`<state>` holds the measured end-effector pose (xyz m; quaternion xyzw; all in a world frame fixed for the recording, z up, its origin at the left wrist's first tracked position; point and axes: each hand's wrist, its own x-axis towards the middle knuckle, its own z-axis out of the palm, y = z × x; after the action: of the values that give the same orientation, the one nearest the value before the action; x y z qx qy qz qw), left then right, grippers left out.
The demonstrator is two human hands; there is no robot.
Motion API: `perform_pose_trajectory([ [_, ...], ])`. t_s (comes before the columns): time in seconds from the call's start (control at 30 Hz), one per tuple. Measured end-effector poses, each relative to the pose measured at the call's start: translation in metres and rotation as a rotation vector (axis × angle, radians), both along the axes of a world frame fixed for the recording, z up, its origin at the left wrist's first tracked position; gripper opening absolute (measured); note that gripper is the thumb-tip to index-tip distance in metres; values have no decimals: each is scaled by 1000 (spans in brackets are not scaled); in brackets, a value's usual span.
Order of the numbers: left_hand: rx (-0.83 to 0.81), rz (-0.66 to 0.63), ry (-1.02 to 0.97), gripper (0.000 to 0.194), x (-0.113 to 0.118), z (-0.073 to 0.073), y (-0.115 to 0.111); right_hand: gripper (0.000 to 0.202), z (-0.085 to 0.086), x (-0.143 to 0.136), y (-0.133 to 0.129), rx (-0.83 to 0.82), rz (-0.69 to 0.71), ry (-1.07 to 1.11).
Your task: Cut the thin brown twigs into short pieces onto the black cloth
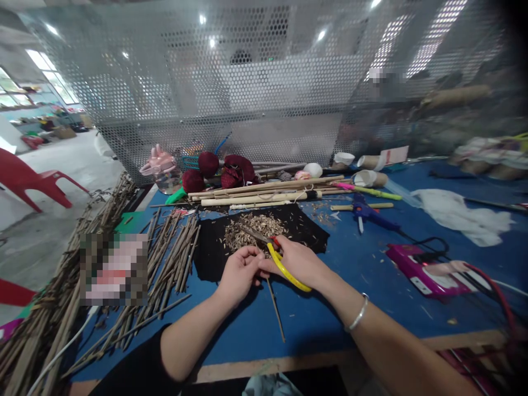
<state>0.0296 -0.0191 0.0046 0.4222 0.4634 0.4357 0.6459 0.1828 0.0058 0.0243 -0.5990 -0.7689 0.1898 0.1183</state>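
In front of me both hands meet at the fingertips over the near edge of a black cloth [209, 254]. My left hand [239, 273] is closed in a pinch at the top of a thin brown stick [275, 311], which slants down toward me; the pinched end is hidden. My right hand [299, 261] holds yellow-handled scissors [284, 270], with the blades pointing away to the left and its thumb touching my left fingertips. Under the blades a heap of small cut stick pieces [259, 226] lies spread on the cloth.
Bundles of dry sticks [175, 253] lie left. Bamboo rods [256, 199] and dark red balls [208, 164] line the back, before a perforated metal screen [247, 82]. At right are a blue glue gun [367, 212], a magenta power strip [416, 272] with cables, and a white cloth [462, 212].
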Motion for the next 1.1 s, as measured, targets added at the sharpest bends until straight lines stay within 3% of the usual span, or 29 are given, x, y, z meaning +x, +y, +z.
perform_pose_trajectory([
  [0.43, -17, 28, -9, 35, -1, -1, 2, 51, 1, -6, 0, -29, -44, -59],
  [0.73, -25, 42, 9, 36, -2, -3, 2, 51, -13, -4, 5, -90, -37, 4],
  [0.93, 15, 71, -12, 37, -4, -1, 4, 51, -1, -5, 0, -3, -27, -128],
  [1.1, 65, 51, -15, 36, -5, -4, 5, 52, 3, -9, -5, -2, -6, -84],
])
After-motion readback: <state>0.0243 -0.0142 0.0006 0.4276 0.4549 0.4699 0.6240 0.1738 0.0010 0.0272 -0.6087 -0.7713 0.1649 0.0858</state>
